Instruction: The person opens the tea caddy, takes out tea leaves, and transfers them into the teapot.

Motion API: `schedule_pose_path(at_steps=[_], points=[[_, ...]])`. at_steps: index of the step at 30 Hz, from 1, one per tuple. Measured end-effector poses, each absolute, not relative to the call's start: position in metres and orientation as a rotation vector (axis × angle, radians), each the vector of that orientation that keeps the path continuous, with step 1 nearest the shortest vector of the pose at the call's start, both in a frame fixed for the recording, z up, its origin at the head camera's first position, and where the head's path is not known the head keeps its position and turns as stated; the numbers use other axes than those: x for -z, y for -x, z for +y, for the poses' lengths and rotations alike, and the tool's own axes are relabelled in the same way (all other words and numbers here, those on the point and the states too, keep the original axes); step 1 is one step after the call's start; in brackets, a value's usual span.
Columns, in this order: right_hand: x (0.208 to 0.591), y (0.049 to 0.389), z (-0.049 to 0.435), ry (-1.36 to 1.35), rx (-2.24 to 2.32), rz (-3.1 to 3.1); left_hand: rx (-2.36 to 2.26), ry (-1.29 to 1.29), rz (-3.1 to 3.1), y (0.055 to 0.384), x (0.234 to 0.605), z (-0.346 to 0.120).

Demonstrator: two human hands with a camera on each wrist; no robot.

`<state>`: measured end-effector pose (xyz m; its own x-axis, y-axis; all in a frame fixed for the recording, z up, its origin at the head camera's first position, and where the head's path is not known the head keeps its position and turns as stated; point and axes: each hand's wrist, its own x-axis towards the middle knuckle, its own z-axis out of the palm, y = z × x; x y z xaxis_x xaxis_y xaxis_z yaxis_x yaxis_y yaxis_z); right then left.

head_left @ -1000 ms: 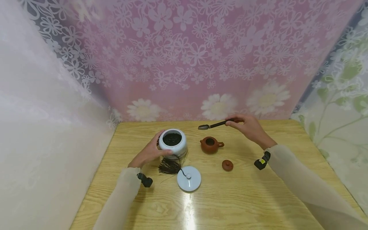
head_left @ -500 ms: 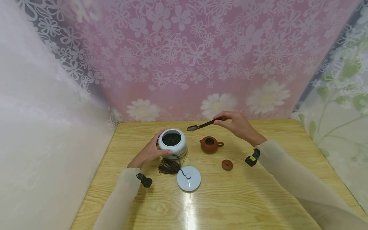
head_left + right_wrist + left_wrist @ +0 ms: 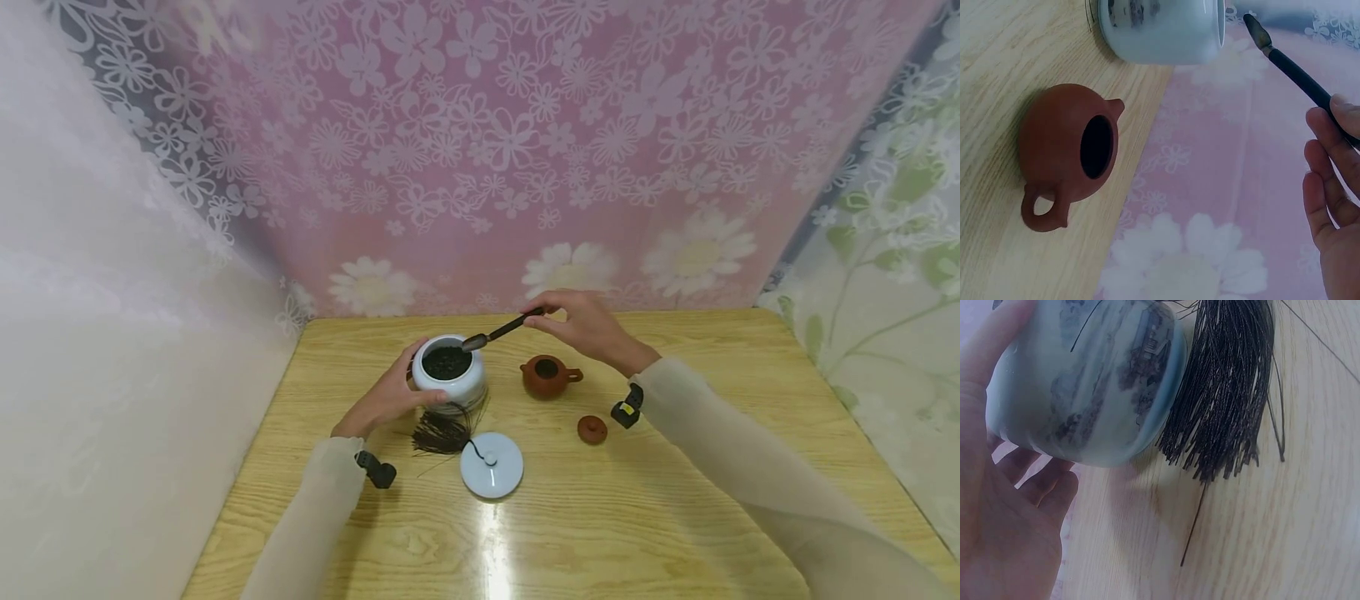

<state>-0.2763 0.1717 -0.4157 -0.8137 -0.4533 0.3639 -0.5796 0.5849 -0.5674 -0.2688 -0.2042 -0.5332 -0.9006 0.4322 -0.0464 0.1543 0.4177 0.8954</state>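
A white porcelain jar (image 3: pixel 467 388) full of dark loose tea leaves (image 3: pixel 446 364) stands at the left of the table. My left hand (image 3: pixel 386 402) grips it from the left, thumb in front and fingers round the back; its painted side shows in the left wrist view. Between thumb and fingers my right hand (image 3: pixel 588 329) pinches the dark handle of a tea scoop (image 3: pixel 506 327). The scoop's head (image 3: pixel 1258 34) hangs just above the jar's mouth, near the right rim. Below and behind that hand, a small brown clay teapot (image 3: pixel 545 379) sits lidless, its opening dark.
In front of the jar lies its white lid (image 3: pixel 492 471), with a dark tassel (image 3: pixel 1225 387) beside it against the jar's base. The clay teapot lid (image 3: pixel 592 430) rests right of the white lid. A flowered pink cloth (image 3: pixel 480 167) hangs behind the wooden table (image 3: pixel 600 525).
My right hand has carried the tea scoop leftward, from above the teapot's far side to over the jar's mouth. The left hand and jar have stayed in place.
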Motion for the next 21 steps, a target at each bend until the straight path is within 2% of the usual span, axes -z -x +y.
schedule_pose_path(at_steps=[21], points=[[0.411,0.289,0.110,-1.207,-0.639,-2.692,-1.472,-0.507,2.405,0.269,0.533,-0.203]])
